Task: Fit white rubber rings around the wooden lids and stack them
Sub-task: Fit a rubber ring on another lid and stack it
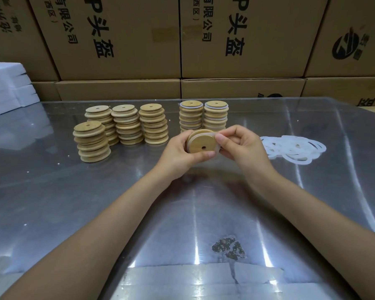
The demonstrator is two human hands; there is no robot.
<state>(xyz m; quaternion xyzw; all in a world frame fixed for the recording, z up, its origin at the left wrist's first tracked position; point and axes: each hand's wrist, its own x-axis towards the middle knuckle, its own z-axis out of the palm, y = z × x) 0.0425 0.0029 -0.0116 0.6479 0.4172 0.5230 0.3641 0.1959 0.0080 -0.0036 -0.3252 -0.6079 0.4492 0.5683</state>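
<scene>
Only the cardboard boxes behind the desk have any writing on them

The middle-left box has big black "P头盔" running sideways, plus smaller "有限公司" and "西区)" next to it. The box to its right repeats the same thing: "P头盔", "有限公司", "西区)". The far-right box carries a round black swirl logo with a few tiny characters beside it, too blurry to read. The far-left box has black characters too, but they're cut off and smeared. The lower boxes on the right show just bits of black print at the desk edge.
</scene>
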